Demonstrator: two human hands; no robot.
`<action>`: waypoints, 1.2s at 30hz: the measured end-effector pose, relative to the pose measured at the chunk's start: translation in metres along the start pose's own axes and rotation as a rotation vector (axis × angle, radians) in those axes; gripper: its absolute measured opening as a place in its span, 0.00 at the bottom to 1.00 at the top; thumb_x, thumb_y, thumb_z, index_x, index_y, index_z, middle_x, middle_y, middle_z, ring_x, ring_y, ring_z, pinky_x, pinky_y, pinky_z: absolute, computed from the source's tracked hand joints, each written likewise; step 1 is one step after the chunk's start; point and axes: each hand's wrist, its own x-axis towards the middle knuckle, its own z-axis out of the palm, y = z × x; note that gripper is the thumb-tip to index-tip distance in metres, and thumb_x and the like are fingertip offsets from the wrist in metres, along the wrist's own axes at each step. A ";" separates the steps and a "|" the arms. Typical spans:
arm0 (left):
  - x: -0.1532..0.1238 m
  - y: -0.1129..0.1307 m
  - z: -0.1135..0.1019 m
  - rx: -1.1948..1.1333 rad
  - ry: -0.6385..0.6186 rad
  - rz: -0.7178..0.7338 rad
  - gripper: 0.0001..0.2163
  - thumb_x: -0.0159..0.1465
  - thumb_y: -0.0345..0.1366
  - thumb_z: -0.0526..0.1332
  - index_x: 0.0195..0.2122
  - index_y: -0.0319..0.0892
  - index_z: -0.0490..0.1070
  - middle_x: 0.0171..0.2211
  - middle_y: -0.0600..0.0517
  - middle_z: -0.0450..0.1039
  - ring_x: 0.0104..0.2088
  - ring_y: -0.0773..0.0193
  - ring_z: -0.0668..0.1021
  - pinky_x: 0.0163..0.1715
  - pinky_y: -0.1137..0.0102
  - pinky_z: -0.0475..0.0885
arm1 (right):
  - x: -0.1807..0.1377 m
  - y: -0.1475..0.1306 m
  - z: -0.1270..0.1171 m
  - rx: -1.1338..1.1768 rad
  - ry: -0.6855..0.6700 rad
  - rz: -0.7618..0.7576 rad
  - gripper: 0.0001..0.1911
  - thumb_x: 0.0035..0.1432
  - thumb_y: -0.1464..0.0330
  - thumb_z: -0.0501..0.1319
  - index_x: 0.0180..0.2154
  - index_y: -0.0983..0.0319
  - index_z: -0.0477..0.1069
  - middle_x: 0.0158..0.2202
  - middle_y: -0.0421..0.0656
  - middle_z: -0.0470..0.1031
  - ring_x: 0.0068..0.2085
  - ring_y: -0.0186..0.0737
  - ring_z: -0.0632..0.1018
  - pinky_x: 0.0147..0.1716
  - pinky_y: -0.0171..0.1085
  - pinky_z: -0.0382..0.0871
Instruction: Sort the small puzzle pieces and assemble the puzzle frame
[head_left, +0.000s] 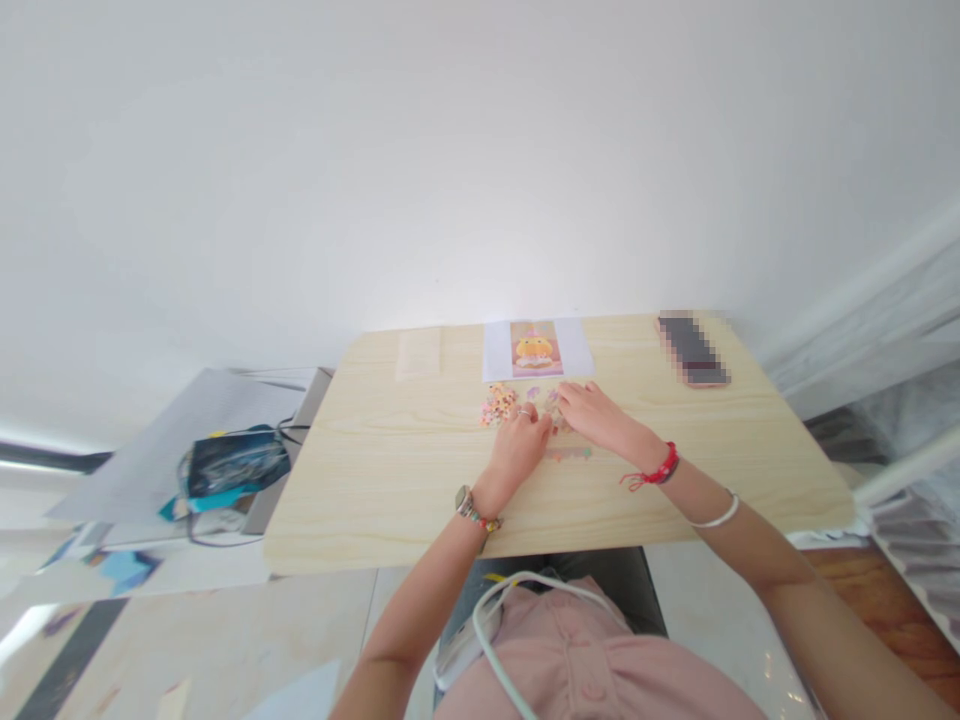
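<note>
Fingers bent and drawn together, my left hand (523, 437) is low over the table beside a heap of small jigsaw puzzle pieces (497, 405). My right hand (591, 410) reaches in from the right, its fingertips closed down close to the left hand's. Whatever either hand pinches is too small and too covered to make out. A few loose pieces lie between and just beyond the fingertips. Nearer my body, a short strip of puzzle pieces (576, 454) lies flat, its left end close to my left hand.
Behind the pieces lies a white sheet with a printed yellow figure (535, 350). A pale rectangular sheet (418, 354) is at the table's back left, a phone (694, 350) at the right. The wooden table (360, 480) meets a white wall. Left of it sits a dark-blue bag (236, 465).
</note>
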 end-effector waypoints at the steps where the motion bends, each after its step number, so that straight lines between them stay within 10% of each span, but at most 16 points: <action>1: -0.001 -0.001 0.000 -0.012 0.011 -0.002 0.08 0.62 0.33 0.52 0.34 0.42 0.70 0.33 0.47 0.64 0.37 0.61 0.68 0.37 0.67 0.67 | -0.002 0.002 0.000 0.005 0.005 0.012 0.08 0.57 0.77 0.51 0.32 0.67 0.69 0.37 0.49 0.68 0.40 0.43 0.68 0.36 0.40 0.57; 10: -0.019 0.005 -0.008 -0.210 0.151 0.011 0.08 0.60 0.34 0.55 0.40 0.42 0.69 0.32 0.50 0.63 0.34 0.64 0.70 0.36 0.69 0.68 | -0.042 -0.004 -0.016 0.226 0.124 0.080 0.07 0.59 0.70 0.51 0.34 0.63 0.67 0.40 0.48 0.67 0.43 0.42 0.68 0.40 0.40 0.59; 36: -0.025 0.047 0.014 0.045 -0.122 0.011 0.09 0.63 0.32 0.49 0.34 0.41 0.69 0.36 0.45 0.67 0.39 0.57 0.71 0.33 0.65 0.70 | -0.080 -0.025 0.028 0.223 0.109 0.168 0.06 0.59 0.71 0.52 0.33 0.65 0.66 0.37 0.47 0.68 0.42 0.43 0.69 0.39 0.41 0.60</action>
